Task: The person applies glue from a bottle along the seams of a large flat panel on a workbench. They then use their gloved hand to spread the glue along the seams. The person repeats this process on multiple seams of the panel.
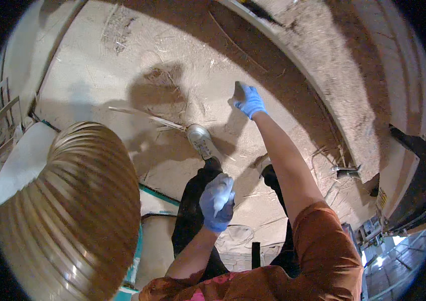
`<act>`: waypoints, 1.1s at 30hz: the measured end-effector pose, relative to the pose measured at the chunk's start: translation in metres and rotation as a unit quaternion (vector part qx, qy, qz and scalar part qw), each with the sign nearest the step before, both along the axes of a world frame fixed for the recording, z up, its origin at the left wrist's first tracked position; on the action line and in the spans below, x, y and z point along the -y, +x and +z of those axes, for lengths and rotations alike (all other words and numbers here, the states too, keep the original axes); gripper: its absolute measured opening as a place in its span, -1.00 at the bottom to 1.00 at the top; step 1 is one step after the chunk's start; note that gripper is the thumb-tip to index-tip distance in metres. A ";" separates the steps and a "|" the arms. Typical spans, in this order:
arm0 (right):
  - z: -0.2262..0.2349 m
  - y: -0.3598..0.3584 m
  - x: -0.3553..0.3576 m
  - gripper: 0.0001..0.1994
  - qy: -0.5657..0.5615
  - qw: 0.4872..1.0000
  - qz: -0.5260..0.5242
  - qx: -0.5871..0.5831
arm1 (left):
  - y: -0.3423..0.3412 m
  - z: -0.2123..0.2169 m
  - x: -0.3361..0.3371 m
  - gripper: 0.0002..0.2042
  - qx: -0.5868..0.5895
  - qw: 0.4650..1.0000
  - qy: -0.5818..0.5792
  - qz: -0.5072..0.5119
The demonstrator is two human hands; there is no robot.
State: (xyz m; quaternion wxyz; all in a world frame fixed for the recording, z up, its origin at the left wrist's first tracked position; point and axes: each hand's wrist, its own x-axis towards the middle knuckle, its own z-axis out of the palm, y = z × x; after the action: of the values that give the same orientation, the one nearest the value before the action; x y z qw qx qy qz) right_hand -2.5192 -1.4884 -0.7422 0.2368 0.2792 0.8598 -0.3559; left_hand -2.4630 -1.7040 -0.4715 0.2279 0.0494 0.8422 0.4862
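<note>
Well, gloved left hand (pixel 217 203) curls closed round slim whitish thing (pixel 221 197), above left leg (pixel 189 198); gloved right hand (pixel 249 102) hangs over dusty floor (pixel 97 75), loosely curled, hold unclear. Probably best: steady left grip, relaxed right arm (pixel 290 155), feet (pixel 203 141) clear of loose pale strip (pixel 147 118).

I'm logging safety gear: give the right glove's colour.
The right glove is light blue, best seen in the head view.

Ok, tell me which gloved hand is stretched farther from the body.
The right hand: its bare forearm extends out over the dusty floor, whereas the left hand is held closer in, overlapping the dark left trouser leg in this view.
</note>
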 end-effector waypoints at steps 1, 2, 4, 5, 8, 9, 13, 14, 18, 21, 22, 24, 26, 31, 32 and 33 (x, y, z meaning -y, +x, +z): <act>-0.013 -0.004 0.009 -0.26 0.011 1.000 -0.003 -0.008 | -0.007 -0.002 0.008 -0.74 0.014 1.000 0.010 -0.010; -0.024 -0.009 0.015 -0.26 0.023 1.000 -0.007 -0.018 | -0.012 0.002 0.012 -0.74 0.017 1.000 0.014 0.019; -0.031 -0.016 0.030 -0.29 0.035 0.998 0.042 -0.026 | -0.006 0.007 0.022 -0.75 0.053 0.994 0.036 0.093; -0.035 -0.017 0.036 -0.30 0.027 0.996 0.078 -0.038 | -0.003 0.009 0.024 -0.74 0.081 0.985 0.059 0.137; -0.042 -0.023 0.050 -0.33 -0.015 0.986 0.154 -0.061 | 0.003 0.008 0.034 -0.73 0.098 0.986 0.057 0.119; -0.043 -0.026 0.052 -0.36 -0.010 0.985 0.156 -0.071 | 0.006 0.005 0.041 -0.72 0.094 0.993 0.023 0.066; -0.048 -0.018 0.069 -0.45 -0.007 0.972 0.205 -0.111 | -0.006 0.022 0.019 -0.83 0.086 0.989 -0.043 0.114; -0.049 -0.015 0.076 -0.47 -0.010 0.966 0.226 -0.124 | -0.006 0.022 0.010 -0.83 0.076 0.984 -0.015 0.161; -0.059 -0.013 0.108 -0.58 0.014 0.977 0.186 -0.107 | -0.005 0.018 0.002 -0.81 0.059 0.974 0.067 0.208; -0.047 -0.017 0.107 -0.69 -0.082 0.989 0.094 -0.075 | -0.010 0.014 0.024 -0.76 0.057 0.997 -0.044 0.004; -0.034 -0.020 0.109 -0.76 -0.120 0.986 -0.016 -0.117 | -0.010 0.005 0.021 -0.75 0.045 0.998 -0.046 0.011; -0.006 -0.014 0.094 -0.75 -0.252 0.949 -0.187 -0.035 | -0.007 -0.007 0.012 -0.70 0.009 1.000 -0.030 0.004; 0.056 -0.018 0.081 -0.77 -0.401 0.864 -0.305 -0.005 | -0.016 -0.008 0.002 -0.66 -0.096 0.994 -0.042 -0.042; 0.289 -0.023 0.013 -0.80 -0.481 0.800 -0.355 -0.054 | 0.045 0.032 0.000 -0.62 0.132 0.977 0.008 0.168; 0.324 -0.010 -0.014 -0.78 -0.481 0.798 -0.357 -0.072 | 0.045 0.061 -0.009 -0.66 0.128 0.985 0.036 0.109; 0.356 -0.001 -0.038 -0.76 -0.484 0.795 -0.354 -0.092 | 0.041 0.090 -0.019 -0.70 0.115 0.990 0.064 0.051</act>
State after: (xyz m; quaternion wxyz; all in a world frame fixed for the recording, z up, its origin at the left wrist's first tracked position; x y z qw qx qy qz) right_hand -2.5205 -1.4501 -0.3863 0.1179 0.3789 0.4348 -0.8084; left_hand -2.4218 -1.6849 -0.3811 0.2939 -0.0356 0.7793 0.5523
